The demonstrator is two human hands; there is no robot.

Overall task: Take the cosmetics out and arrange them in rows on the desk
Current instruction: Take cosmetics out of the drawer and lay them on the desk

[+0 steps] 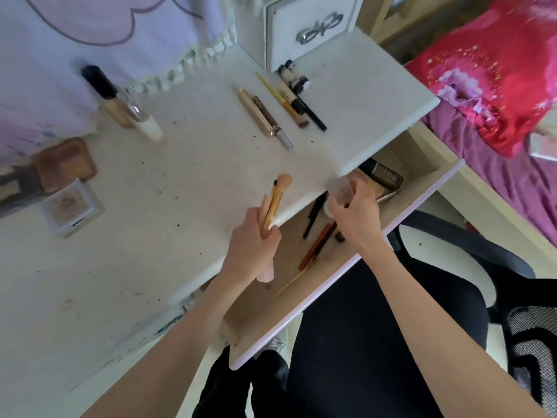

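Note:
My left hand (251, 241) grips a bundle of gold-handled brushes (275, 200) with a pink tip, held over the front edge of the white desk (187, 176). Over the open drawer (391, 212), my right hand (354, 209) holds a small clear jar (340, 188). Inside the drawer lie a black pencil (315, 214), a red pencil (318, 245), a thin stick (297, 279) and a dark brown box (384, 175). On the desk, a row of tubes, pencils and small bottles (286, 104) lies at the back right. Foundation bottles (120, 101) and compact palettes (64, 188) sit at the left.
A white mini drawer unit (307, 28) with a bow handle stands at the desk's back. A black mesh chair (512, 312) is on the right. A bed with a red cushion (497, 70) lies beyond the desk. My legs in black trousers are below the drawer.

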